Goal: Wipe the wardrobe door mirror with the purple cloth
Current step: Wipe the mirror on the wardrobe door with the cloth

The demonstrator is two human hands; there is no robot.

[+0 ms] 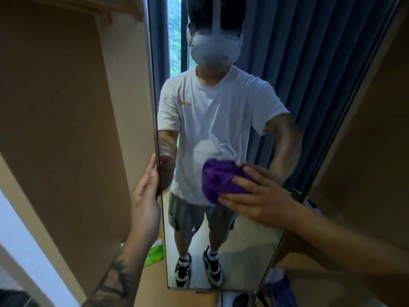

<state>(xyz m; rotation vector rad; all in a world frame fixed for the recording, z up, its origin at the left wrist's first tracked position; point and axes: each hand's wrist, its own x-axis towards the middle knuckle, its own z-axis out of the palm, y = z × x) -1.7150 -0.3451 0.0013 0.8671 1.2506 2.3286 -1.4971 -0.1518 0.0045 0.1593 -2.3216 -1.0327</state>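
The tall wardrobe door mirror fills the middle of the head view and reflects a person in a white shirt. A bunched purple cloth lies against the glass at mid height. My right hand presses it to the mirror with spread, fairly straight fingers over its right side. My left hand grips the mirror door's left edge, fingers wrapped round the thin frame.
Brown wardrobe panels stand left and right of the mirror. A green packet lies on the wooden floor by the door's lower left. Dark objects sit on the floor at the lower right.
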